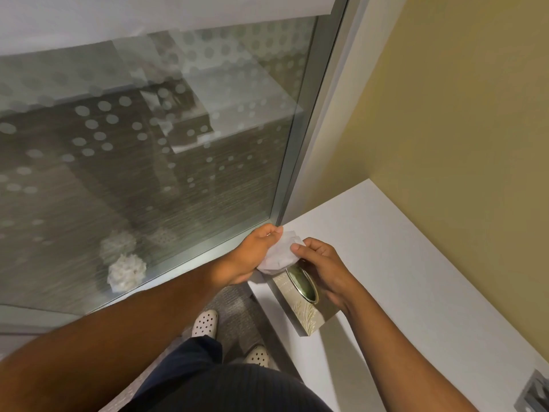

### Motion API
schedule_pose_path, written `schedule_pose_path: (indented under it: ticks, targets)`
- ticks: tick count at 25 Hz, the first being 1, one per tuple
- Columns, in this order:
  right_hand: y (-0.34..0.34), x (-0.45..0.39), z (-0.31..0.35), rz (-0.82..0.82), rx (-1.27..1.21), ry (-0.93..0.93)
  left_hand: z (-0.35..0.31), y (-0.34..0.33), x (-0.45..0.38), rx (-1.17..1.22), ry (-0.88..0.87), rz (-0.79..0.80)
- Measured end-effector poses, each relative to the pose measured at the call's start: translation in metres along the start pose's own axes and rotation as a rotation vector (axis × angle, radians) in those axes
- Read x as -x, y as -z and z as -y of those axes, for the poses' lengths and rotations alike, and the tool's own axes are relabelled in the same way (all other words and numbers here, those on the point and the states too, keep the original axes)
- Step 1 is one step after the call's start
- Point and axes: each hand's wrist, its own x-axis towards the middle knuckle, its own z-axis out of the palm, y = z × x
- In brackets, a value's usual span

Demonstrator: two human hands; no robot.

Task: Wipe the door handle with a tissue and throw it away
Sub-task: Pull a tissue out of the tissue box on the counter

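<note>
A beige tissue box (306, 310) with a grass pattern and an oval opening sits near the corner of a white table (416, 292). A white tissue (282, 252) sticks up out of the opening. My left hand (252, 254) grips the tissue from the left side. My right hand (323, 266) rests on the far side of the box, its fingers pinching the tissue's right edge. No door handle is in view.
A glass panel (148, 144) with frosted dots and a metal frame (300, 138) stands ahead and to the left. A crumpled white wad (126, 272) lies on the floor by the glass. A yellow wall (445, 114) rises on the right. My feet in spotted shoes stand below.
</note>
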Motion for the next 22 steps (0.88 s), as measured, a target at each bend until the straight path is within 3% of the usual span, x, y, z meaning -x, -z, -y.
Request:
schedule_pose_path:
  ticks: [4, 6, 14, 18, 22]
  targets:
    - [-0.005, -0.001, 0.000, -0.084, -0.102, 0.054, -0.011, 0.033, 0.007, -0.242, 0.049, 0.216]
    - [-0.004, -0.001, 0.001, -0.147, -0.059, 0.074, -0.014, 0.045, 0.013, -0.283, 0.035, 0.237]
    - [-0.029, -0.011, -0.002, -0.066, 0.041, 0.049, -0.007, 0.043, 0.027, 0.271, -0.065, -0.070]
    - [-0.054, -0.017, 0.005, -0.056, -0.135, 0.015, -0.006, 0.053, 0.042, 0.124, -0.163, -0.211]
    - [-0.082, -0.016, 0.021, -0.030, -0.224, 0.031, -0.012, 0.095, 0.069, -0.051, -0.185, -0.159]
